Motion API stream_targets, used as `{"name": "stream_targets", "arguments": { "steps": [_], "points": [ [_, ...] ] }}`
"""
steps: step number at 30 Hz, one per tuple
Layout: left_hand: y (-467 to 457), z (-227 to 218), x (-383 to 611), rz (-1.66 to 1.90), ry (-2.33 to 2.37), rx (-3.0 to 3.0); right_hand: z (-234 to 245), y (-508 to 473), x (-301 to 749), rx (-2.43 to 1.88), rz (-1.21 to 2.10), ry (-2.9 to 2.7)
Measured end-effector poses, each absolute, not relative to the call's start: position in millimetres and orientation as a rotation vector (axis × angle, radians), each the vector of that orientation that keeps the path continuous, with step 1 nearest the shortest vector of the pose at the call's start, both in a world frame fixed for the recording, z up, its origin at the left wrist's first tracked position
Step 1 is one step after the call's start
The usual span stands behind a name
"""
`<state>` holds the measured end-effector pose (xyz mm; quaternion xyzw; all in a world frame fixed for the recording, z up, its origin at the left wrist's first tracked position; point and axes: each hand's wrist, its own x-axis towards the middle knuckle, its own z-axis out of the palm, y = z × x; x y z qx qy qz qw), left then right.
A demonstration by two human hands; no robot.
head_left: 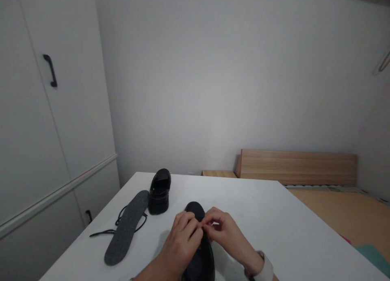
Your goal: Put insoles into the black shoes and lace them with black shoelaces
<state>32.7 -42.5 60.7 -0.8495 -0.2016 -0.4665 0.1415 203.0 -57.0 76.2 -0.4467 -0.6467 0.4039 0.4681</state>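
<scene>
A black shoe (199, 262) lies on the white table in front of me, its toe pointing away. My left hand (183, 238) rests over the middle of the shoe from the left, fingers curled onto its upper. From the right, my right hand (221, 230) brings thumb and fingertips together in a pinch above the same spot. The fingertips of both hands meet there, and what lies between the right fingers is too small to make out. My hands cover the shoe's instep.
Farther back on the table (243, 208) stands a second black shoe (159, 193). A grey insole (128, 228) lies at the left, on top of a black shoelace (102, 232). White cabinets (61, 130) rise on the left, and a bed with a wooden headboard (298, 165) is at the right.
</scene>
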Motion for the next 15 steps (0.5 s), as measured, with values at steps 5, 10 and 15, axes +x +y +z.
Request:
{"name": "stream_targets", "arguments": {
  "steps": [5, 10, 15],
  "points": [
    [-51.8, 55.9, 22.5, -1.500, -0.534, -2.624, 71.2, -57.8, 199.7, -1.209, 0.613, -1.702],
    [-53.9, 50.7, 14.4, -1.576, -0.472, -2.711, 63.7, -55.5, 198.7, -1.239, 0.456, -1.762],
    [-59.6, 75.8, 11.2, -1.626, -0.617, -2.877, 75.8, -68.3, 203.3, -1.185, 0.443, -1.766]
  ]
}}
